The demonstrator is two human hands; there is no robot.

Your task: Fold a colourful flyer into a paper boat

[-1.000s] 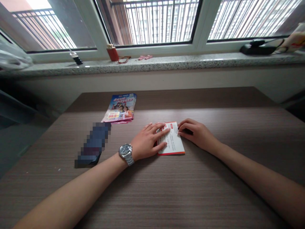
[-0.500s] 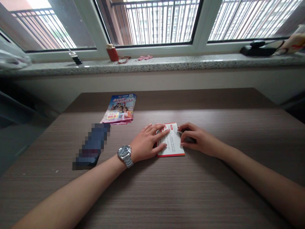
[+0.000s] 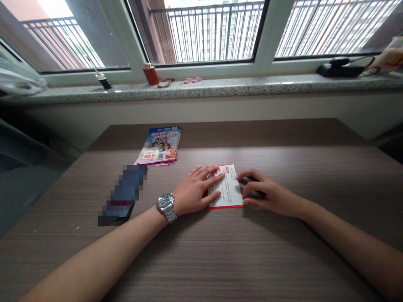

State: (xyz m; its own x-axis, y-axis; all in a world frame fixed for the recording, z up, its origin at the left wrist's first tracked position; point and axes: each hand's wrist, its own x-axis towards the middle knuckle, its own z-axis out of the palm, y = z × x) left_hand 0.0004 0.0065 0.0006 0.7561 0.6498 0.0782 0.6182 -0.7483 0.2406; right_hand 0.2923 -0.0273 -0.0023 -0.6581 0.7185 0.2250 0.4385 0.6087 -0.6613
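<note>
Left hand [image 3: 193,188] flat on the left half of a red-edged white printed card [image 3: 226,186], fingers spread and straight, resting on top rather than gripping, with a silver wristwatch [image 3: 166,205] on that wrist. Right hand [image 3: 267,195] at the card's 3 o'clock edge, fingers curled inward, fingertips [image 3: 243,181] right at the edge; no telling whether they pinch the card. Card flat on a wood-grain table [image 3: 252,256], between both hands. At the card's 10 o'clock, a stack of glossy brochures [image 3: 159,144] with a yellow 89.9 price label; at 9 o'clock, a pixelated phone-shaped slab [image 3: 122,195], too blurred to read. Farther off at 12 o'clock, a speckled granite windowsill [image 3: 201,89] holding a small red cylinder [image 3: 150,74] and, toward 1 o'clock, a black bag [image 3: 341,69].
</note>
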